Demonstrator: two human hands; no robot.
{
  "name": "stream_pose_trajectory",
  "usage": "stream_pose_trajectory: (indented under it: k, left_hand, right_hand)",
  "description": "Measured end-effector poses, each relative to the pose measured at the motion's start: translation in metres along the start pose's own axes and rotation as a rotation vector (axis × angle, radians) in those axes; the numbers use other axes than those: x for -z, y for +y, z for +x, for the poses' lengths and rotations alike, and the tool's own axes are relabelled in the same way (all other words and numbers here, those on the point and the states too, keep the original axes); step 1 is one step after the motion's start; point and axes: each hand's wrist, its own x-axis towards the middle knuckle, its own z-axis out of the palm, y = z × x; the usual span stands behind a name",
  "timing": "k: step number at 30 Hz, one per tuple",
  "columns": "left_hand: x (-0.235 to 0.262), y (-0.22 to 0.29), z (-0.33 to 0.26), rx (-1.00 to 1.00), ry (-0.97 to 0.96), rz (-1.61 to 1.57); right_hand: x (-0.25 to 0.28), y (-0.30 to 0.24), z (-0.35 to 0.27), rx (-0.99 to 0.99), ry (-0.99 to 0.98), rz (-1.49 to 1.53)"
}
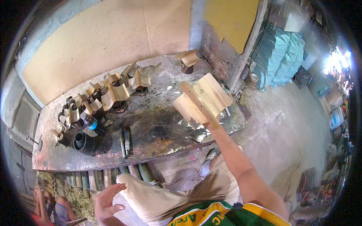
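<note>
Wooden piece (202, 101) mostly hides right hand (213, 125); shirt (235, 215) cropped below; rightmost clutter (320, 192) seems too blurred to name.

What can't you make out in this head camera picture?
In the head view:
Right hand: partly hidden by the wooden piece it holds.
Another person: partly cut off by the lower edge.
Clutter at right: too blurred and dim to identify.
Bright glare: washes out what's behind it.
</note>
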Motion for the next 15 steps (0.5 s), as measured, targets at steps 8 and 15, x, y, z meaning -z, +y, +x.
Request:
stream_pose_trajectory:
  k: [8, 15]
  left_hand:
    - [-0.002, 0.001, -0.006, -0.072, 0.019, 0.026]
    - [-0.007, 0.006, -0.001, -0.061, 0.013, 0.025]
  right_hand:
    - [-0.055, -0.029, -0.036, -0.081, 0.055, -0.216]
    - [-0.070, -0.050, -0.044, -0.409, -0.257, 0.414]
